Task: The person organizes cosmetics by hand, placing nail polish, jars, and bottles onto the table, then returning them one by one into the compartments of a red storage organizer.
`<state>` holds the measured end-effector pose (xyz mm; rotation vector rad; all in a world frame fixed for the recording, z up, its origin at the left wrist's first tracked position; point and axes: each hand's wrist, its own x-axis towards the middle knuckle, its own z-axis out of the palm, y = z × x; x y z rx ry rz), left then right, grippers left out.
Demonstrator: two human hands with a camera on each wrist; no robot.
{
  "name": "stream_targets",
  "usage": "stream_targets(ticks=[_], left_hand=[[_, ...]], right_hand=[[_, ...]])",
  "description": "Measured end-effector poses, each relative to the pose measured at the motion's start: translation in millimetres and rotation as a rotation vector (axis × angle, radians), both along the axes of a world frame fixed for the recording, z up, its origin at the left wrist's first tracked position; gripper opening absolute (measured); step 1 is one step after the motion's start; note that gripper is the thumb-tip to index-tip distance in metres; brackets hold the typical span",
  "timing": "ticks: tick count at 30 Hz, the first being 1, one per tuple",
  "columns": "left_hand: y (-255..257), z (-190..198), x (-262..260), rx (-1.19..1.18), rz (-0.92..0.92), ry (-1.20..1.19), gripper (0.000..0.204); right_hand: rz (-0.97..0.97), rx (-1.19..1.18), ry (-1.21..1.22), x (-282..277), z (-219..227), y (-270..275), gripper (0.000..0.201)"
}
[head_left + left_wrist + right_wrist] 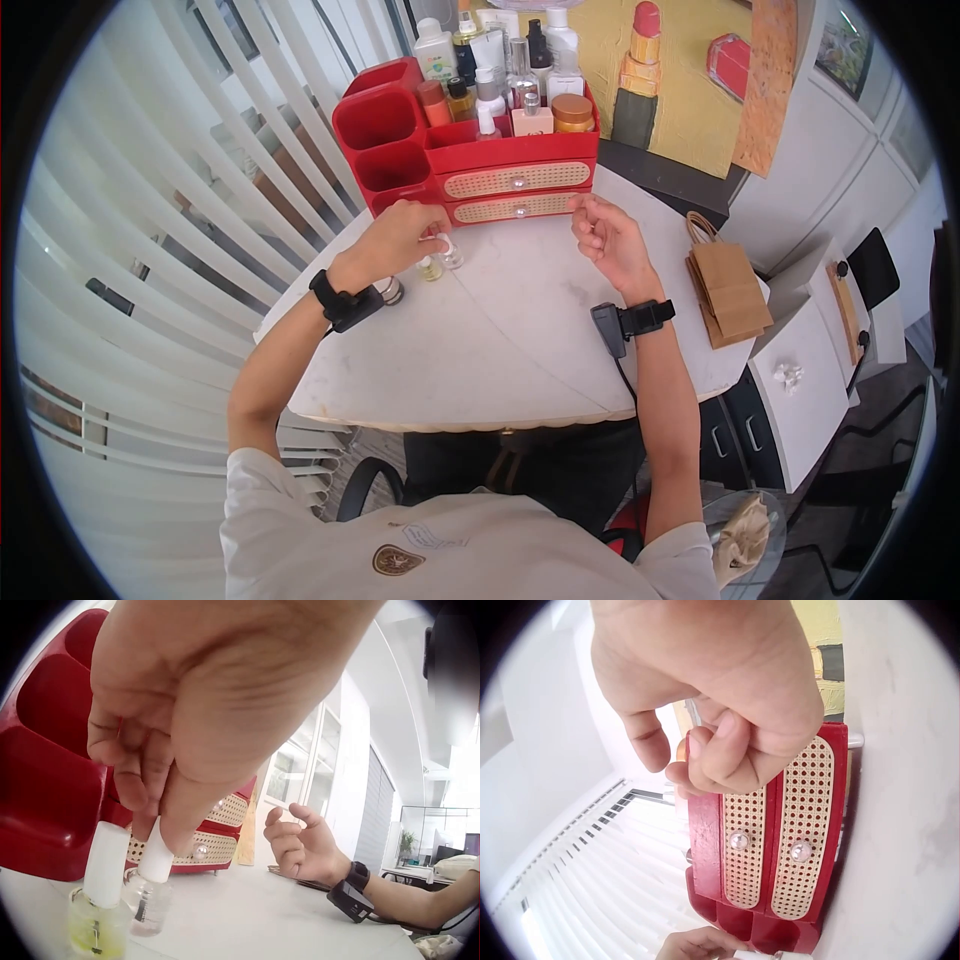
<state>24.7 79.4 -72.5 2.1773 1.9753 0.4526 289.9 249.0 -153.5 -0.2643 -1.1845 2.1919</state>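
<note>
My left hand [400, 238] pinches the white cap [156, 862] of a clear nail polish bottle [144, 909], thumb against the cap's side. Right beside it stands a second nail polish bottle [97, 930] with yellowish liquid and a white cap. A small silver-lidded jar [390, 291] sits near my left wrist. My right hand [612, 243] hovers before the right end of the red organizer [515, 152], its fingers loosely curled around nothing. Two woven-front drawers [808, 802] with round clear knobs face me, both closed.
Bottles, tubes and an amber jar [573, 113] fill the organizer's top; its left compartments [378, 122] show bare red insides. A brown paper bag [732, 290] lies at the right of the white table [480, 340]. Vertical blinds [150, 250] hang close along the left.
</note>
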Motion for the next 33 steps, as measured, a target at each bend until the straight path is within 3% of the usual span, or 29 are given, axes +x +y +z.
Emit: stream_targets(ticks=[12,19,22,27,33], left_hand=[[1.3,-8.5,-5.8,-0.026,-0.05,-0.015,0.021],[31.5,73.6,13.0,0.231,0.011,0.048,0.028],[66.6,84.5,8.8,0.413,-0.016,0.064,0.03],[101.4,77.9,5.5,0.356,-0.028,0.082,0.025],[93.2,86.8,6.4,0.388,-0.036,0.157,0.02]], right_hand=[[-0.02,0.023,-0.01,0.2,-0.1,-0.3,0.024],[0.008,0.007,-0.008,-0.6,-2.1,0.4,0.024],[-0.001,0.018,-0.014,-0.3,0.1,-0.3,0.025],[-0.01,0.01,-0.011,1.2,1.7,-2.0,0.025],[0.007,0.031,-0.019,1.5,4.0,-2.2,0.026]])
